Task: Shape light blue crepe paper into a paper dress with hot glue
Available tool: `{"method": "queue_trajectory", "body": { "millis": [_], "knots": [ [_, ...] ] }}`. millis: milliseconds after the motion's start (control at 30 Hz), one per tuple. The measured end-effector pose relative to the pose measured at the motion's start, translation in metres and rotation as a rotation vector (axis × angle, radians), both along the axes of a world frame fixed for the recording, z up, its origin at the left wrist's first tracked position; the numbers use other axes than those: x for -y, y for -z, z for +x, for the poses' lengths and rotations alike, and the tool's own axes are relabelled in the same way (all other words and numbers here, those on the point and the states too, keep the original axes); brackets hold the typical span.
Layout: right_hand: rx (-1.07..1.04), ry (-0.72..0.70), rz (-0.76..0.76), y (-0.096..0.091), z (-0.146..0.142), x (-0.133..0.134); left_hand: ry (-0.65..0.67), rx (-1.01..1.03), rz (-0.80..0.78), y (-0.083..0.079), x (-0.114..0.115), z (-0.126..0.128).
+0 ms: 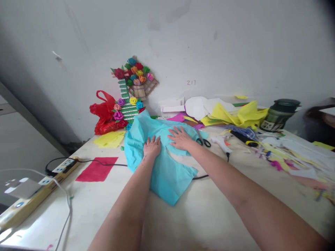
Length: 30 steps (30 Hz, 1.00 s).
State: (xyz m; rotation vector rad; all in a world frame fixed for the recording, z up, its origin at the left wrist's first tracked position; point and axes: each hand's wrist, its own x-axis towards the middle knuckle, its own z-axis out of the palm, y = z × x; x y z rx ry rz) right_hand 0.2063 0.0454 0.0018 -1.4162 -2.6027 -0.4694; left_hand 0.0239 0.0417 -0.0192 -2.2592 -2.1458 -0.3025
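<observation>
While the left hand (152,147) and right hand (180,138) rest on turquoise crepe paper (170,174), each grip is spread, holding nothing. Scissors (203,139) lie nearby.

The left hand (152,147) and right hand (181,139) are bare, with slim fingers (173,134); left forearm (131,202) and right forearm (230,190) are bare too, both broadening towards the near edge

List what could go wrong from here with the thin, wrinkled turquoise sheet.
Sliding the left hand or right hand, both on the thin, wrinkled turquoise sheet, might crease it further. The black, ring-handled scissors, close to the right wrist, could nick skin or sheet. The thin black cable, seemingly running beneath the sheet, might snag.
</observation>
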Motion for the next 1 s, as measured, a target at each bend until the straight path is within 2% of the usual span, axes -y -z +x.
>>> {"method": "queue_trajectory", "body": {
  "millis": [133, 200, 400, 600, 733, 800, 867, 933, 1000],
  "knots": [
    [-0.09, 0.213, 0.092, 0.011, -0.009, 0.014, -0.018, 0.026, -0.014, -0.001, -0.001, 0.002],
    [-0.122, 0.257, 0.106, 0.016, -0.011, 0.018, -0.019, 0.031, -0.016, -0.001, -0.002, 0.002],
    [-0.098, 0.21, 0.057, 0.015, -0.004, 0.014, -0.016, 0.022, -0.006, -0.003, 0.0, 0.005],
    [-0.054, 0.151, 0.03, 0.013, 0.005, 0.002, -0.125, 0.039, 0.016, -0.003, 0.002, 0.02],
    [-0.051, 0.129, 0.039, 0.016, 0.009, -0.004, -0.146, 0.051, 0.061, 0.0, 0.003, 0.024],
    [-0.056, 0.125, 0.059, 0.017, 0.009, -0.005, -0.086, 0.024, 0.139, 0.002, 0.002, 0.024],
    [-0.059, 0.131, 0.071, 0.018, 0.009, -0.005, 0.042, -0.026, 0.21, 0.003, 0.001, 0.024],
    [-0.06, 0.141, 0.07, 0.017, 0.008, -0.003, 0.151, -0.062, 0.206, 0.004, -0.001, 0.024],
    [-0.062, 0.144, 0.071, 0.016, 0.008, -0.001, 0.185, -0.067, 0.156, 0.004, -0.003, 0.023]
  ]
}}
